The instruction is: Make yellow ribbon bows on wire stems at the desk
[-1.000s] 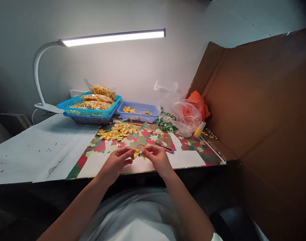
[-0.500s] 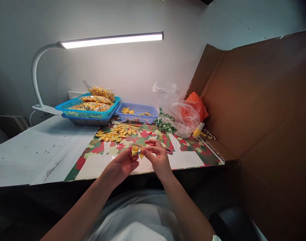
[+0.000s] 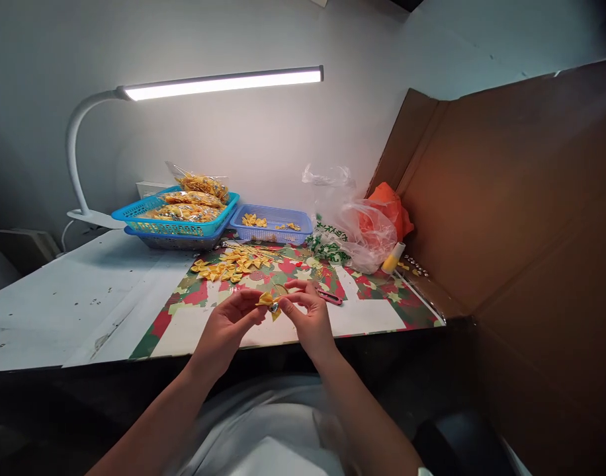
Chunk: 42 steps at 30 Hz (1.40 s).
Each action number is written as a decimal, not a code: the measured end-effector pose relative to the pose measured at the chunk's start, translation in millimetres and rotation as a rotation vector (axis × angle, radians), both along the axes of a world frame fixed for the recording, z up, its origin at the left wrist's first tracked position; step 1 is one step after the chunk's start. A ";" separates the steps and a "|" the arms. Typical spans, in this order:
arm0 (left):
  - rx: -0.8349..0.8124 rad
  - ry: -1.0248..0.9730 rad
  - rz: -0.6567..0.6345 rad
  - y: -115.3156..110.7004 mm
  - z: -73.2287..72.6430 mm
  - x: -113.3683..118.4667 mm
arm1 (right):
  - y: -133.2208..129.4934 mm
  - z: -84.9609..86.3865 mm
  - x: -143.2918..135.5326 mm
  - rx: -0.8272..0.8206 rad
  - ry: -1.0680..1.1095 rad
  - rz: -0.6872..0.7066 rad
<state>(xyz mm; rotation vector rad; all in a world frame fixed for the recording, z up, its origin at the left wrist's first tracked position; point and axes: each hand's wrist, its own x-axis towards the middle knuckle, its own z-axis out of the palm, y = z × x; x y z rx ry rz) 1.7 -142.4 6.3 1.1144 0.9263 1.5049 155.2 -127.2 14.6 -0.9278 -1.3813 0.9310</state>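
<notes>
A yellow bow (image 3: pixel 266 299) with a small silvery piece at its middle is held between both hands above the table's front edge. My left hand (image 3: pixel 229 325) pinches its left side with thumb and fingers. On the right side, my right hand (image 3: pixel 310 317) grips it near the silvery piece. A thin gold-coloured strand rises from the bow close to the right fingertips. Beyond the hands, a pile of yellow bows (image 3: pixel 223 270) lies on the patterned sheet (image 3: pixel 159 324). Just right of my right hand rests a pink tool (image 3: pixel 331 298).
Blue baskets (image 3: pixel 176 228) with bagged yellow pieces stand at the back left, beside a purple basket (image 3: pixel 303 217). Plastic bags (image 3: pixel 377 228) and a yellow bottle (image 3: pixel 392 259) are at the back right. A lamp (image 3: pixel 223 82) hangs above; cardboard (image 3: pixel 521 185) rises at right.
My left hand has turned, its palm less visible and its thumb now stretched toward the bow. The bow has tilted between the hands. More of the pink tool shows.
</notes>
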 end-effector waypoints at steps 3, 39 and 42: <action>0.030 0.053 0.059 2.4 -0.6 -3.9 | 5.8 -0.1 2.1 -0.229 0.149 0.123; 0.063 0.480 0.257 -13.5 -7.0 2.6 | -16.1 11.5 -5.4 0.170 -0.314 -0.198; 0.123 0.515 0.318 -12.2 -8.1 1.2 | -13.3 10.3 -5.9 0.115 -0.286 -0.187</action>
